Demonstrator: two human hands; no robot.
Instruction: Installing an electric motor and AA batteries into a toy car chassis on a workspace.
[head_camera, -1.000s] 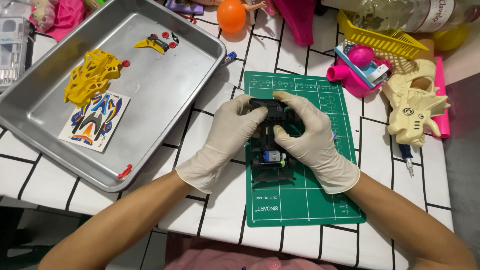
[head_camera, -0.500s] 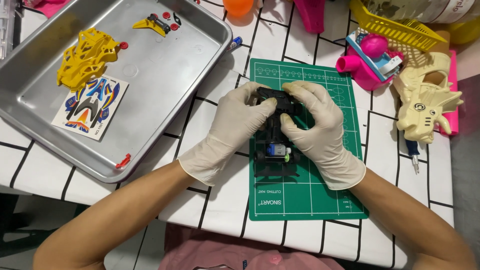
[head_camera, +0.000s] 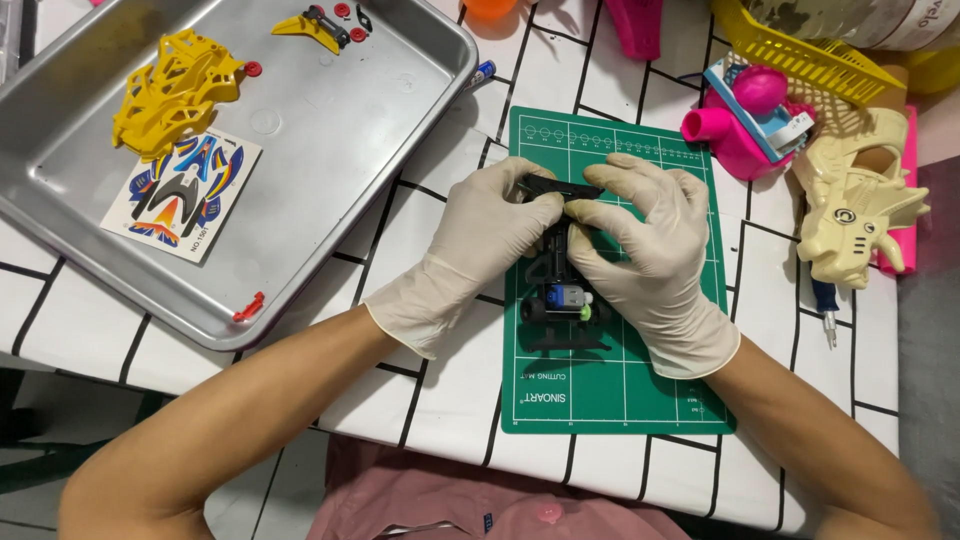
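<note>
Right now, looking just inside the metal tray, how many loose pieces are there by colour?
In the metal tray:
Yellow: 2, the car body shell and the wing piece
Red: 4, three small round parts and one clip at the near rim
Multicolour: 1, the sticker sheet
Total: 7

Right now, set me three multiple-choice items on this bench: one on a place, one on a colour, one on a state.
1. Where does the sticker sheet lie?
A. in the metal tray
B. on the cutting mat
C. on the floor

2. What colour is the cutting mat?
A. red
B. green
C. blue

3. How are the left hand and right hand?
A. bare
B. gloved, both on the black toy car chassis
C. apart, idle

Key: 1 A, it lies on the tray floor; 2 B, plainly green; 3 B, pale gloves grip it.
</note>
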